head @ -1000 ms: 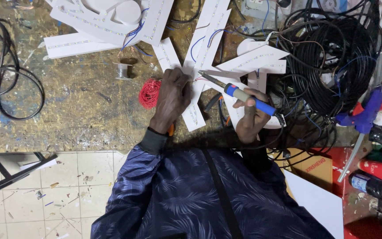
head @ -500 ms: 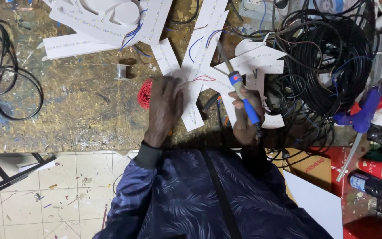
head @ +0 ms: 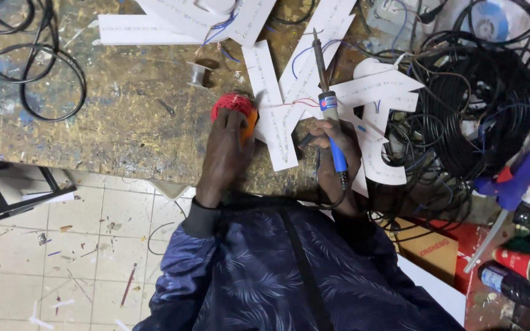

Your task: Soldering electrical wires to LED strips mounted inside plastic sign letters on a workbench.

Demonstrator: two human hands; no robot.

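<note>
I see the right hand (head: 334, 144) closed around the blue handle of a soldering iron (head: 329, 107), and the iron now stands nearly upright in the picture, its tip up over the white letter-shaped panels (head: 289, 92). Half a second ago the iron slanted with its tip toward the upper left, and a second ago it lay almost flat across the panels, so I read it as swung round to point away from the body. Its black cord loops down from the handle's end, just under the hand.

The left hand (head: 227, 147) lies on the desk (head: 93, 104) with its fingers curled over a red spool of wire (head: 233, 105) with an orange part beside it; I cannot tell how firmly it grips. Earlier the same hand sat a little further left of the panels; now it rests just beside the lower edge of one panel. Thin red and blue wires (head: 302, 103) run across the panels between the two hands.

A small metal spool (head: 199, 73) stands near the red one. A heap of black cables (head: 480, 104) lies to the right, and another black cable (head: 26, 67) coils at the desk's left end.
</note>
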